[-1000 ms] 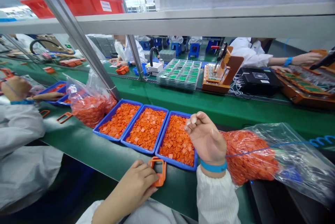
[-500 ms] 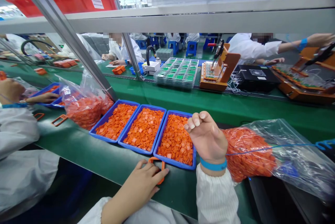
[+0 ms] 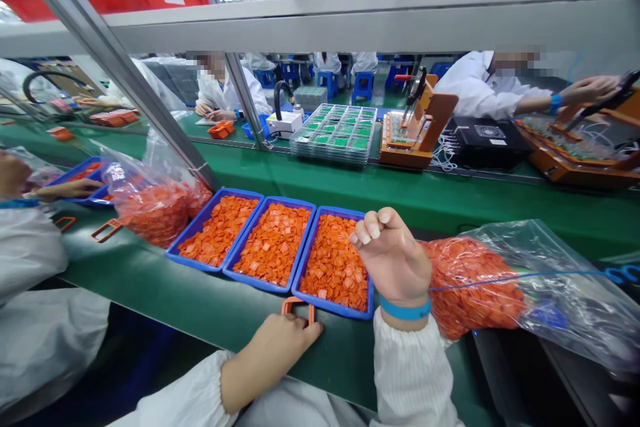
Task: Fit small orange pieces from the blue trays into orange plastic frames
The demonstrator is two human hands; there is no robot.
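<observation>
My left hand (image 3: 273,355) rests low on the bench, its fingers curled round the near part of an orange rectangular plastic frame (image 3: 287,307). The frame's far end shows beyond my knuckles, just in front of a blue tray (image 3: 299,286); the rest is hidden by the hand. Palm up, my right hand (image 3: 393,257) is raised by that tray's right side, wearing a blue wrist strap (image 3: 405,309). Its fingers are loosely bent, the thumb apart, and nothing shows in it. Small flat orange pieces (image 3: 335,260) fill the tray.
Two more blue trays (image 3: 239,272) of orange pieces stand to the left. Clear bags of orange parts (image 3: 157,210) (image 3: 475,287) lie at either side. A co-worker's hand (image 3: 70,190) is at the far left, near loose orange frames (image 3: 106,230). Across the bench stand stacked clear trays (image 3: 334,134) and an orange fixture (image 3: 415,127).
My left hand has gone from lying spread over the orange frame to curling its fingers round it. My right hand keeps nearly the same pose. The view has shifted slightly.
</observation>
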